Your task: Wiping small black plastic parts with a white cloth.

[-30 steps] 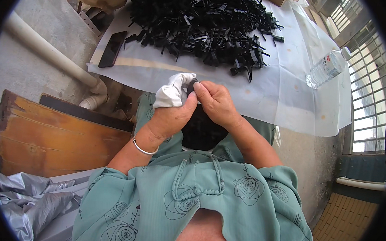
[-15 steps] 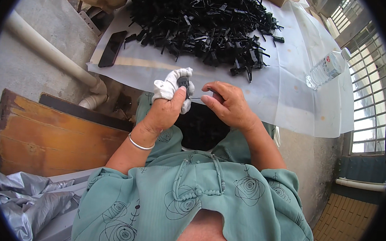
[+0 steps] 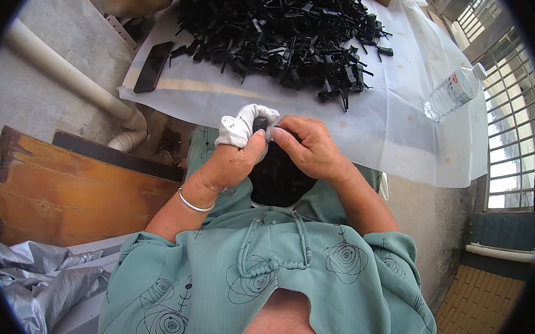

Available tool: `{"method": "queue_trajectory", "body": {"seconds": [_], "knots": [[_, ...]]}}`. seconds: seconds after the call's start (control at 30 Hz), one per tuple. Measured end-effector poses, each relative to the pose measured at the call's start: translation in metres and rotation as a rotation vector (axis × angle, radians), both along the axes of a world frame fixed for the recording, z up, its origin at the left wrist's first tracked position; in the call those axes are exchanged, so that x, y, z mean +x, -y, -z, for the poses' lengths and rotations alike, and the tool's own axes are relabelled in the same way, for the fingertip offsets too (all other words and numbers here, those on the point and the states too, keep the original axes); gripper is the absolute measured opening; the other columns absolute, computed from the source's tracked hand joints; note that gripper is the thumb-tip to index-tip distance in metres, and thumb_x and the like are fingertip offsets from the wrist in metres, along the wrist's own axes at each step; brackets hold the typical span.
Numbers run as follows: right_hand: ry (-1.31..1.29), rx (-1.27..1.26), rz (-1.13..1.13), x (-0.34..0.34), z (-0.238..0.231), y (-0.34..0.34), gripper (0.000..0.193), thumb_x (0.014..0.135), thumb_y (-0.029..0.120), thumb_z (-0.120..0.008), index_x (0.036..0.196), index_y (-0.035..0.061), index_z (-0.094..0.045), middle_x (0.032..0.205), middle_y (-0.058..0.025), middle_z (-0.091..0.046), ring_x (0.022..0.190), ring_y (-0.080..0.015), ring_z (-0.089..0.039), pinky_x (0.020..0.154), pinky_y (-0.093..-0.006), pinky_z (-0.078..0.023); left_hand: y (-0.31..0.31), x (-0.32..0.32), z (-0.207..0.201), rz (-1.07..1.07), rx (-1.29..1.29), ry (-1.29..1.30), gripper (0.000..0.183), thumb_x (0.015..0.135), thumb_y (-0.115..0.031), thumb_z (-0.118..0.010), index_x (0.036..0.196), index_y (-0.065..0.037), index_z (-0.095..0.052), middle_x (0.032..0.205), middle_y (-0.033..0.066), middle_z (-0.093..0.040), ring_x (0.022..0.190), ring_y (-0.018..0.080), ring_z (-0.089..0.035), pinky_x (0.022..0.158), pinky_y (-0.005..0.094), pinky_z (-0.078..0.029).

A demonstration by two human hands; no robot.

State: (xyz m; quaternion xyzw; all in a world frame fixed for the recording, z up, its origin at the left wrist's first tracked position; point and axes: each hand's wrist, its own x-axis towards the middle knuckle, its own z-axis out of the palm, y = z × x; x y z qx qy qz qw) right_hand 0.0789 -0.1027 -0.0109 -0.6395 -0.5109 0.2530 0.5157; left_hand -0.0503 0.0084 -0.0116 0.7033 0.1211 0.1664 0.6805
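My left hand (image 3: 239, 156), partly in a white cloth glove (image 3: 238, 128) with the thumb bare, is closed around a small black plastic part (image 3: 259, 124). Right beside it, my right hand (image 3: 311, 148) pinches with thumb and forefinger at the part's right side. A small dark bit shows at those fingertips, too little of it to name. Both hands are held above my lap, just short of the table edge. Beyond them a big heap of similar black plastic parts (image 3: 281, 39) covers the far middle of the table.
White plastic sheeting (image 3: 404, 132) covers the table. A dark phone (image 3: 154, 67) lies at its left, and a clear water bottle (image 3: 453, 92) is on the right. A black mass (image 3: 279, 174) sits between my knees. At left are a wooden board (image 3: 82, 192) and a pale pipe (image 3: 71, 75).
My right hand has come in to the black part, its thumb and forefinger closing. My left hand has shifted slightly right and turned, so the part shows from another side.
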Motion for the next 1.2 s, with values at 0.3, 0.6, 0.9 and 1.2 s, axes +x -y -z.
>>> {"method": "queue_trajectory", "body": {"seconds": [0.3,0.6,0.9,1.2], "knots": [[0.147,0.166,0.073,-0.011,0.021,-0.013,0.023,0.09,0.014,-0.049,0.074,-0.0024,-0.052,0.063,-0.0168,-0.051,0.054,-0.0291,-0.046,0.054,-0.0351,-0.04,0.008,0.008,0.008,-0.168,0.477,0.068,0.025,0.081,-0.002,-0.042,0.106,0.002,-0.046,0.089,0.01,-0.052,0.08,0.0179,-0.049,0.076,0.0289,-0.043],[0.779,-0.125,0.6,0.043,0.028,-0.031,0.02,0.083,0.022,-0.06,0.095,0.0067,-0.056,0.071,-0.0107,-0.059,0.06,-0.0284,-0.058,0.057,-0.0355,-0.048,-0.017,0.001,0.007,-0.09,1.016,-0.016,0.034,0.083,-0.017,-0.058,0.111,0.001,-0.056,0.113,0.0199,-0.056,0.105,0.034,-0.052,0.092,0.0364,-0.041],[0.954,-0.147,0.376,0.035,0.044,-0.026,0.031,0.073,0.01,-0.061,0.104,0.0087,-0.054,0.077,-0.0083,-0.058,0.066,-0.0278,-0.06,0.056,-0.0362,-0.049,-0.032,0.004,0.021,-0.316,0.366,0.193,0.019,0.089,-0.003,-0.052,0.107,0.003,-0.055,0.104,0.0096,-0.057,0.076,0.0113,-0.057,0.06,0.0218,-0.049],[0.944,0.245,0.234,0.006,0.019,-0.007,0.041,0.064,0.002,-0.064,0.103,0.0049,-0.051,0.073,-0.0071,-0.054,0.061,-0.0265,-0.056,0.053,-0.0353,-0.045,-0.022,-0.002,0.022,-0.002,-0.584,0.008,0.019,0.092,-0.013,-0.048,0.107,-0.003,-0.057,0.087,0.0028,-0.061,0.061,0.0067,-0.053,0.048,0.0202,-0.043]]}}
